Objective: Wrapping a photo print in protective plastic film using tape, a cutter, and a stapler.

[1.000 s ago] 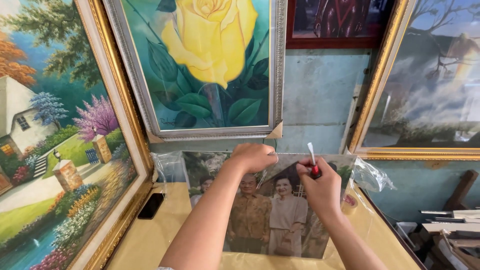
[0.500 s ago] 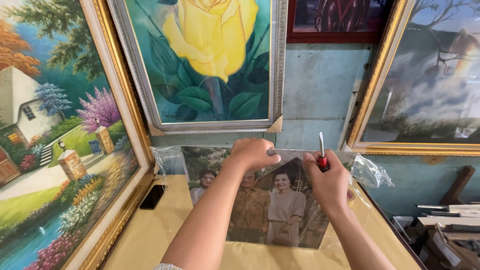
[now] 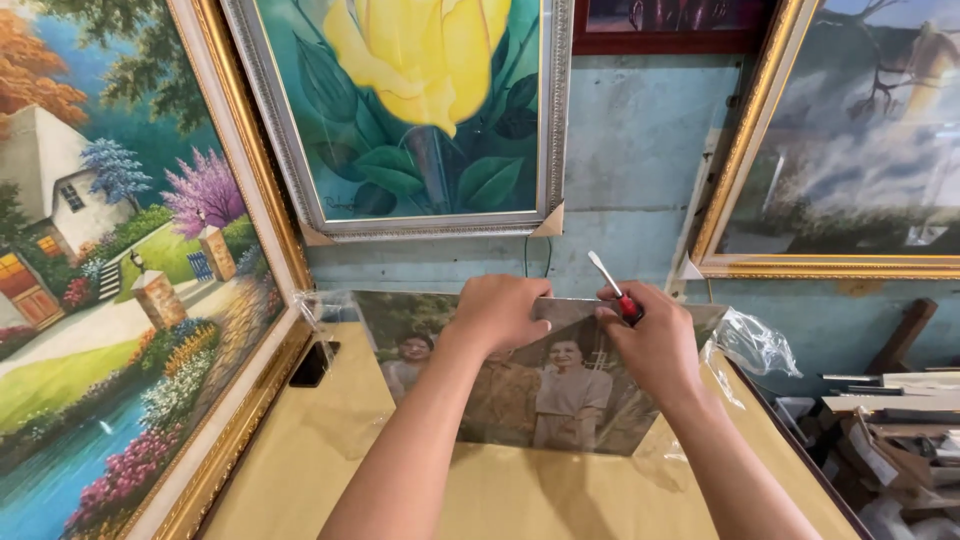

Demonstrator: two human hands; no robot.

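A printed photograph of several people [image 3: 540, 385] lies on brown paper [image 3: 500, 490], partly under clear plastic wrap [image 3: 750, 345]. My left hand [image 3: 500, 312] presses closed fingers on the photograph's far edge. My right hand [image 3: 650, 340] rests beside it on the same edge and grips a small tool with a red handle and a pale tip [image 3: 612, 285], the tip pointing up and away. Both forearms reach in from the bottom of the head view.
A gold-framed landscape painting [image 3: 120, 280] leans at the left. A silver-framed yellow rose painting [image 3: 420, 110] hangs behind, a gold-framed misty painting [image 3: 860, 150] at the right. A dark phone [image 3: 313, 363] lies by the left frame. Wood pieces and boxes [image 3: 890, 420] are stacked at the right.
The tool in my right hand has tilted from near upright to slanting up-left. Both hands stay on the photograph's far edge. The view has shifted slightly.
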